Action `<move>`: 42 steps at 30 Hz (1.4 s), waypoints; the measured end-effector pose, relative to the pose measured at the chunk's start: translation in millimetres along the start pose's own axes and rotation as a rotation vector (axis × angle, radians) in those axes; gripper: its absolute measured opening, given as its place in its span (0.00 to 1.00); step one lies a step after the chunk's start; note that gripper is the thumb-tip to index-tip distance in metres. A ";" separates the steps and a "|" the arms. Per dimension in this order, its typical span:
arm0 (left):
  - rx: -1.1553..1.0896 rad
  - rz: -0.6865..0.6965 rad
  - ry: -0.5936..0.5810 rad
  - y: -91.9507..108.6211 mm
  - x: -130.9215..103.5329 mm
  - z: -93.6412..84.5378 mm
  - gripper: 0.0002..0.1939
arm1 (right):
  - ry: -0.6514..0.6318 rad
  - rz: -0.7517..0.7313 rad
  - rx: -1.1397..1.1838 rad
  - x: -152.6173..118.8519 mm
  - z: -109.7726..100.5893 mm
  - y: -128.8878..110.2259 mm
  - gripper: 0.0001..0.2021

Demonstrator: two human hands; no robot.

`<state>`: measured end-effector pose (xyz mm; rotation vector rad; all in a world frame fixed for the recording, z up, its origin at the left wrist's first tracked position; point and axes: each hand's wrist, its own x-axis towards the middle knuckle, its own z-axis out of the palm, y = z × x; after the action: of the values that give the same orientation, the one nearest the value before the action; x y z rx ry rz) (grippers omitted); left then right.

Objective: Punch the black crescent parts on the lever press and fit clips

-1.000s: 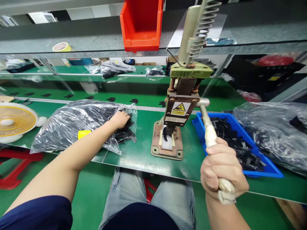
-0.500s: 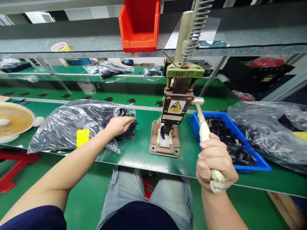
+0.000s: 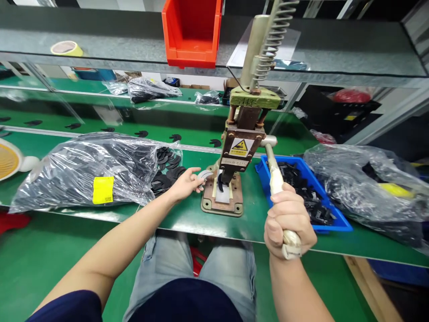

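Between the fingertips of my left hand (image 3: pixel 187 184) is a flat curved plastic piece (image 3: pixel 204 175), its face shining grey, just left of the hand press (image 3: pixel 238 150). My right hand (image 3: pixel 291 219) is wrapped round the tape-covered press lever (image 3: pixel 276 179). A dark curved part (image 3: pixel 220 182) sits on the pale plate of the press base (image 3: pixel 221 208), under the ram. Left of the press lies a clear plastic bag (image 3: pixel 83 167) with a yellow label; similar dark curved pieces (image 3: pixel 164 179) spill from its mouth.
A blue tray (image 3: pixel 335 223) of small black parts stands right of the press, with another clear bag (image 3: pixel 362 192) beyond it. Several dark pieces (image 3: pixel 175 137) lie in a row behind. A red bin (image 3: pixel 192 58) hangs above; a fan (image 3: pixel 8 158) is at far left.
My left hand has moved right from the bag's mouth to beside the press, now with a curved piece in its fingers. My right hand stays on the lever. The view has shifted slightly.
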<state>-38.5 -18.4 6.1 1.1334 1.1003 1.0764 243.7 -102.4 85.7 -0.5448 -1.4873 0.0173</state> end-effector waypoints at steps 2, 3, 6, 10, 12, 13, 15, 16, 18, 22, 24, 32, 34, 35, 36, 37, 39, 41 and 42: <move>-0.069 -0.061 -0.043 4.7 5.3 10.2 0.23 | -0.006 0.007 -0.004 0.0 -0.2 -0.4 0.09; -0.088 -0.093 -0.057 7.1 7.0 15.5 0.22 | -0.005 0.011 -0.004 0.2 -0.1 -0.8 0.10; -0.117 -0.157 -0.113 12.1 10.1 32.0 0.19 | 0.010 0.023 0.002 1.1 1.5 -1.9 0.10; -0.159 -0.145 -0.124 14.3 14.5 43.9 0.15 | 0.024 0.007 -0.001 2.9 3.3 -2.4 0.10; -0.159 -0.165 -0.077 13.9 17.6 40.8 0.13 | 0.004 0.004 0.000 3.4 3.0 -2.1 0.09; -0.156 -0.176 -0.053 13.5 19.2 37.5 0.13 | -0.005 0.004 0.001 3.4 2.7 -1.9 0.09; -0.146 -0.188 -0.033 12.2 22.2 29.8 0.13 | -0.005 -0.001 0.005 3.2 2.3 -1.5 0.10; -0.133 -0.187 -0.045 11.5 23.5 26.4 0.14 | -0.002 -0.005 0.006 3.1 2.3 -1.4 0.10; -0.088 -0.176 -0.085 10.1 26.0 22.0 0.16 | 0.014 -0.004 0.006 2.8 2.8 -1.4 0.10; 0.022 -0.167 -0.100 7.5 31.3 22.4 0.15 | 0.022 0.004 -0.001 2.7 3.7 -2.3 0.11; 0.059 -0.162 -0.094 6.1 34.3 24.2 0.15 | 0.012 0.003 0.009 2.8 3.3 -2.6 0.11; 0.118 -0.119 -0.130 2.0 43.1 23.4 0.17 | 0.011 0.009 -0.002 1.8 2.8 -2.5 0.12; 0.147 -0.122 -0.148 1.6 44.9 22.0 0.17 | 0.015 0.008 0.000 1.4 2.9 -1.9 0.12; 0.151 -0.126 -0.162 1.4 45.7 21.4 0.17 | 0.018 0.009 0.000 1.3 2.8 -1.5 0.12; 0.149 -0.130 -0.174 1.4 46.3 20.9 0.18 | 0.019 0.011 -0.002 1.1 2.5 -1.2 0.12; 0.143 -0.133 -0.183 1.4 46.7 20.6 0.18 | 0.017 0.016 -0.005 0.8 2.1 -1.0 0.12; 0.130 -0.136 -0.193 1.6 47.0 20.1 0.18 | 0.010 0.022 -0.011 0.5 1.3 -1.0 0.13; 0.116 -0.136 -0.197 2.0 46.8 19.7 0.19 | -0.005 0.027 -0.014 0.4 1.1 -1.5 0.13; 0.109 -0.138 -0.203 2.2 46.7 19.5 0.19 | -0.005 0.025 -0.015 0.4 1.3 -1.7 0.14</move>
<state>-13.1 25.4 5.5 1.2059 1.0691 0.7843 241.9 -103.3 86.7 -0.5758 -1.4860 0.0271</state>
